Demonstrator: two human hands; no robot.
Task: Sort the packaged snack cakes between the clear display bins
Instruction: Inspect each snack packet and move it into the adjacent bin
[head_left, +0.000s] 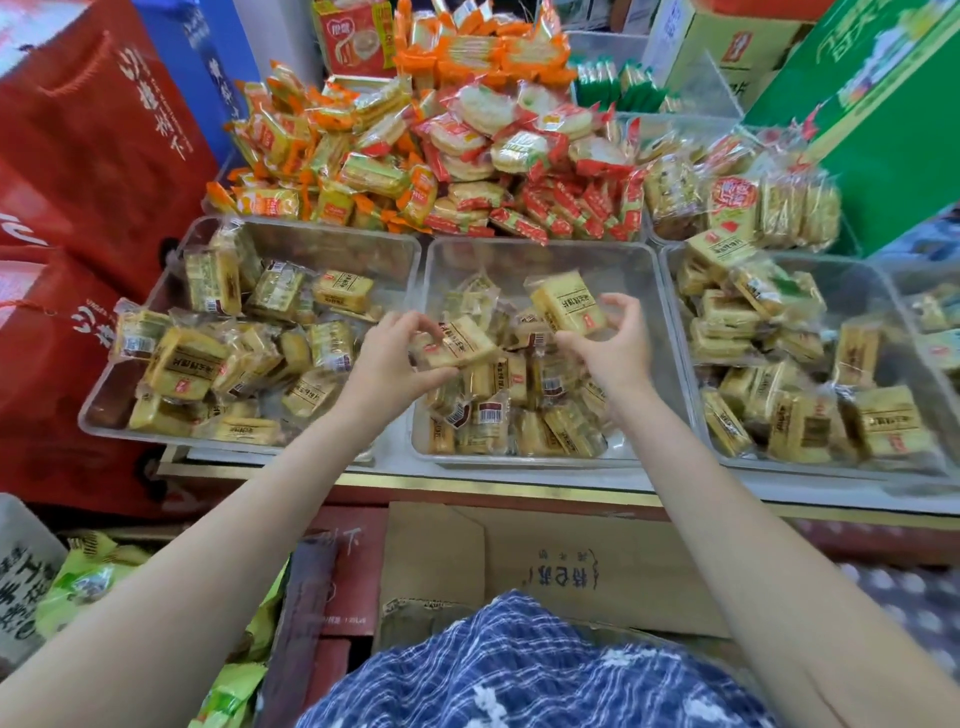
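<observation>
With each hand, left hand (387, 358) and right hand (613, 343), pinching one yellow wrapped snack cake (460, 345) above the centre-frame clear plastic middle bin (540, 254), lift both clear before carrying sideways.

Chinese print on snack packs (569, 306), red bags (98, 156), carton (561, 571), mostly illegible

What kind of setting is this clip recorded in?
Probably a snack shop's display counter: clear bins of wrapped snack cakes, heaps of orange-wrapped biscuits behind, and red gift bags alongside.
</observation>
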